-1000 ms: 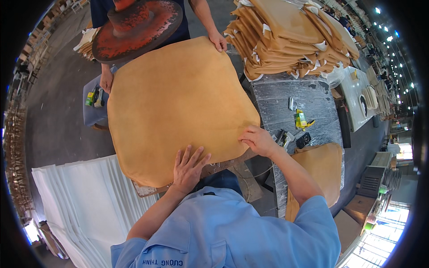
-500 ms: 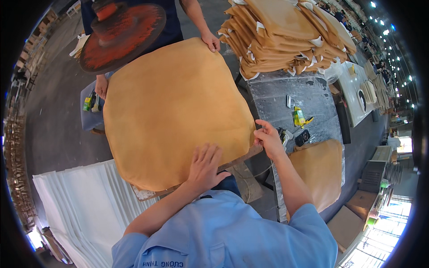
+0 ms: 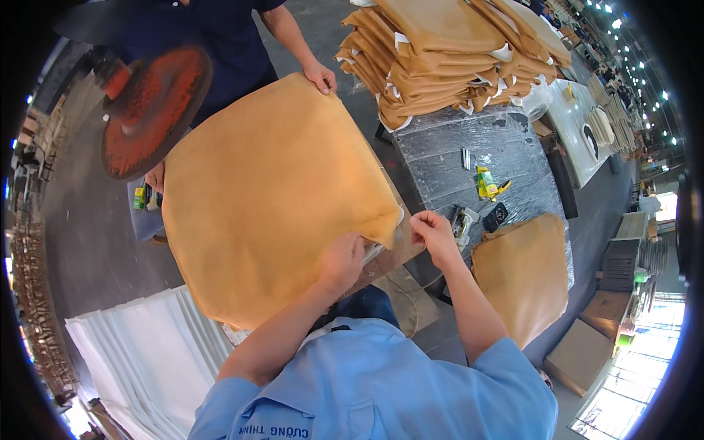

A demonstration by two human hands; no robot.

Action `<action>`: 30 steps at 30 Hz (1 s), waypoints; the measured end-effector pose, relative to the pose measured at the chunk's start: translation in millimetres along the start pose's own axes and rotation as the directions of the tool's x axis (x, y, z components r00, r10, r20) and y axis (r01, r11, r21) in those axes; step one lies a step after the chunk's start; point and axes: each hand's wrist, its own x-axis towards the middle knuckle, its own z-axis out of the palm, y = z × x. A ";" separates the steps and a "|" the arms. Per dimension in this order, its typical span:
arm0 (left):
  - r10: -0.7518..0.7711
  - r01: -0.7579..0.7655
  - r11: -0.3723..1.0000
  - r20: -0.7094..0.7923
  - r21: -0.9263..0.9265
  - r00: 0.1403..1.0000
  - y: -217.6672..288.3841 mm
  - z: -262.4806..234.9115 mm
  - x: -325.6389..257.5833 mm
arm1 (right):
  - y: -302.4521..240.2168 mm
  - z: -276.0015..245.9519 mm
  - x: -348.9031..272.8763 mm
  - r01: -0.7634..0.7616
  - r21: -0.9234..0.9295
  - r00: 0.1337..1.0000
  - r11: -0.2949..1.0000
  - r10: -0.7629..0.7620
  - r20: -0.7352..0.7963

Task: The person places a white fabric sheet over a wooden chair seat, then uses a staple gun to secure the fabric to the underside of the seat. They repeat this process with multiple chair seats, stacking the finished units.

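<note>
A tan leather-like sheet [image 3: 257, 191] with rounded corners lies over a board [image 3: 402, 253] in front of me. My left hand [image 3: 343, 262] is closed on the sheet's near edge, its fingertips partly hidden. Beside it the sheet's near right corner bunches up, and a bit of white shows beneath. My right hand [image 3: 435, 238] hovers just right of that corner, apart from the sheet, with fingers and thumb pinched together; whether anything is between them I cannot make out. Across from me a co-worker's hands [image 3: 320, 77] rest on the sheet's far edges.
A worn red and black disc [image 3: 155, 114] on a stem hangs at the far left. To the right, a plastic-wrapped table [image 3: 440, 172] bears a stack of tan sheets [image 3: 440, 62], a yellow-green box [image 3: 485, 182], a hand tool [image 3: 462, 224] and another tan sheet [image 3: 524, 271]. White sheets [image 3: 139, 341] stand lower left.
My left hand has gone from lying flat on the sheet to gripping its near edge. My right hand has left the corner, which is now bunched. The disc has shifted down and left in view.
</note>
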 end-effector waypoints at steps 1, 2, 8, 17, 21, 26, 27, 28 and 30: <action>-0.179 0.179 0.978 0.008 -0.109 0.984 0.5 -5.2 6.9 | 0.8 2.7 -10.1 0.003 0.011 0.999 1.000 -0.003 0.045; -0.350 0.350 0.913 0.035 -0.211 0.936 -1.0 -10.0 12.4 | 5.6 5.7 -18.8 0.005 0.026 0.996 1.000 -0.007 0.090; -0.380 0.338 0.679 0.083 -0.651 0.921 -1.7 -45.1 25.8 | 4.1 61.1 -40.2 0.078 -0.036 0.966 0.996 -0.067 0.250; -0.362 0.373 0.632 0.167 -0.679 0.917 21.3 -65.7 27.1 | -5.7 85.5 -34.1 0.304 -0.140 0.951 0.942 -0.291 0.106; -0.311 0.343 0.725 0.159 -0.597 0.937 28.0 -73.4 27.8 | -9.9 93.2 -37.7 0.273 0.026 0.962 0.962 -0.274 0.023; 0.196 -0.197 0.979 0.020 0.059 0.980 41.4 -61.5 5.3 | -30.5 102.2 -59.0 -0.075 0.693 0.976 0.717 -0.089 0.197; 0.286 -0.286 0.945 0.018 0.158 0.958 44.9 -57.4 -1.9 | -26.3 102.1 -60.2 -0.081 0.710 0.984 0.699 -0.056 0.168; 0.377 -0.372 0.894 0.028 0.251 0.926 52.0 -53.1 -9.0 | -19.4 99.5 -61.4 -0.082 0.728 0.991 0.680 -0.022 0.133; 0.457 -0.444 0.847 0.028 0.293 0.889 58.3 -45.8 -19.0 | -6.5 94.0 -59.9 -0.067 0.757 0.997 0.649 0.016 0.075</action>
